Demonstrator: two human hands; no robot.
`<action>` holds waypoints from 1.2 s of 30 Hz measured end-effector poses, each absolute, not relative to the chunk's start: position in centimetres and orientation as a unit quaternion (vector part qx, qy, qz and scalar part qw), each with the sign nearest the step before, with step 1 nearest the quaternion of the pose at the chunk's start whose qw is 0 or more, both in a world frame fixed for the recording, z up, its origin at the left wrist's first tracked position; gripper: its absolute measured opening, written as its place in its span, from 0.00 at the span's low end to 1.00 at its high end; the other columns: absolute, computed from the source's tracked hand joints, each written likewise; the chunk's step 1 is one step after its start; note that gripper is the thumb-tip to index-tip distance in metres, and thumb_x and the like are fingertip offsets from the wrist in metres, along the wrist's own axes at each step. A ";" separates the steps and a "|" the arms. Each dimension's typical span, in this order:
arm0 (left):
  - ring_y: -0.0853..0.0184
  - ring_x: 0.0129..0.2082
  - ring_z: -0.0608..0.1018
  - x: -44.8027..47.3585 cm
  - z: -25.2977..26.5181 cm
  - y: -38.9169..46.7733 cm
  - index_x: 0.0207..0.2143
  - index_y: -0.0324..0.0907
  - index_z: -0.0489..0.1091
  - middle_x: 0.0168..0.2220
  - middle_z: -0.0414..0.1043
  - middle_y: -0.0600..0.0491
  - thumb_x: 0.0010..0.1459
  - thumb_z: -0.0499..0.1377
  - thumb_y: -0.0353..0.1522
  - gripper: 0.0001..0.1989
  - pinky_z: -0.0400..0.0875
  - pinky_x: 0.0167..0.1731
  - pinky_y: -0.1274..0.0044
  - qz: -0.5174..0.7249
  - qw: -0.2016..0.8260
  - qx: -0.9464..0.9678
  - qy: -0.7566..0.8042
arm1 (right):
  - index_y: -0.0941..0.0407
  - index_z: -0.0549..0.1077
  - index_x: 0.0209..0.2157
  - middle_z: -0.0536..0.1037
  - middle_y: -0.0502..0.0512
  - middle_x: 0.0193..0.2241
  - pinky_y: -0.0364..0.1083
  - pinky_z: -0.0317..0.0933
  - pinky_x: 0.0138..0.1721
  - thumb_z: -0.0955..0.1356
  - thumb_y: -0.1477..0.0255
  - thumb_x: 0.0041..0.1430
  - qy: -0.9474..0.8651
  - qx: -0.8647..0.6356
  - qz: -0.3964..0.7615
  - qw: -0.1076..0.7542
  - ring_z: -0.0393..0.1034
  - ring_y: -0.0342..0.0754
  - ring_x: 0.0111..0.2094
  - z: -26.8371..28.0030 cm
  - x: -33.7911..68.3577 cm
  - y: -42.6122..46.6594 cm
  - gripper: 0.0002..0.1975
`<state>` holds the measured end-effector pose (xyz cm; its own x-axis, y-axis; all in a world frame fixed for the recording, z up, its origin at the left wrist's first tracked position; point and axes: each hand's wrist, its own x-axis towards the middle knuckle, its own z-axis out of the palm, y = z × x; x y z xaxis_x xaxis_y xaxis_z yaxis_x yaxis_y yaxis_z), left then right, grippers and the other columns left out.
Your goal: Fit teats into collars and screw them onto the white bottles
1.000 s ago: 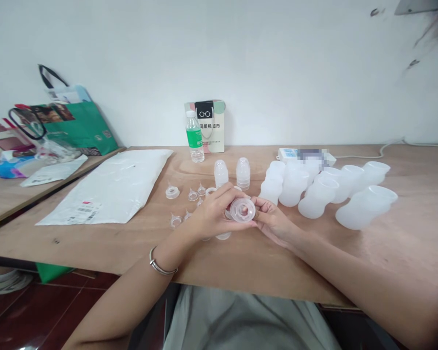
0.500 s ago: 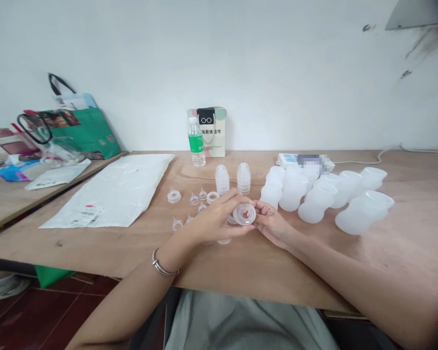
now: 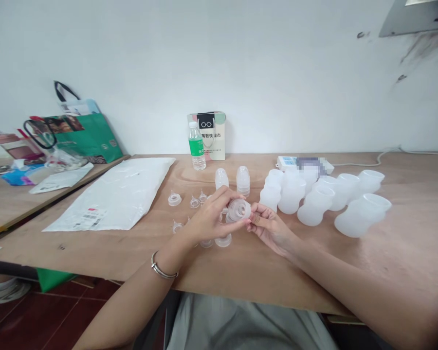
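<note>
From where I stand, the tabletop's (image 3: 241, 274) near edge runs just in front of the person's lap, and both forearms cross it. A strip of brown wood lies between that edge and the hands. On the far side the table ends at the wall (image 3: 295, 73). To the left, a white mailer bag (image 3: 120, 194) lies flat; bare wood runs between it and the small clear teats (image 3: 194, 201). To the right, a group of frosted bottles (image 3: 316, 206) bounds the room beside the right hand (image 3: 272, 226), with more wood stretching to their right. Two domed clear caps (image 3: 243, 181) stand just beyond the hands.

The translucent ring-shaped piece (image 3: 237, 210) is held up over the table, tilted, its round opening partly toward the person. The left hand (image 3: 209, 216) has it, half closed, fingers over the top and thumb underneath. The right hand's bent fingers and thumb draw close together at the piece's right rim; whether they grip it, I can't tell.
</note>
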<state>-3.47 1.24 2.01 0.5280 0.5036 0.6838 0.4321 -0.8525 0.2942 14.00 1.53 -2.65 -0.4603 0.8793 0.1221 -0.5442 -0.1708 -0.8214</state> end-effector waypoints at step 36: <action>0.71 0.29 0.68 -3.6 2.0 1.3 0.37 0.40 0.64 0.30 0.65 0.54 0.50 0.60 0.38 0.14 0.66 0.29 0.78 0.387 0.056 0.868 0.306 | 0.57 0.71 0.23 0.73 0.45 0.19 0.38 0.59 0.26 0.75 0.68 0.43 -0.450 -0.239 0.712 0.483 0.65 0.36 0.21 -3.1 14.0 2.0 0.11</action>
<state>-3.61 1.33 1.95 0.5127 0.5743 0.6383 0.4874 -0.8067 0.3343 14.03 1.99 -3.12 -0.4187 0.9032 0.0941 -0.4733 -0.1286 -0.8715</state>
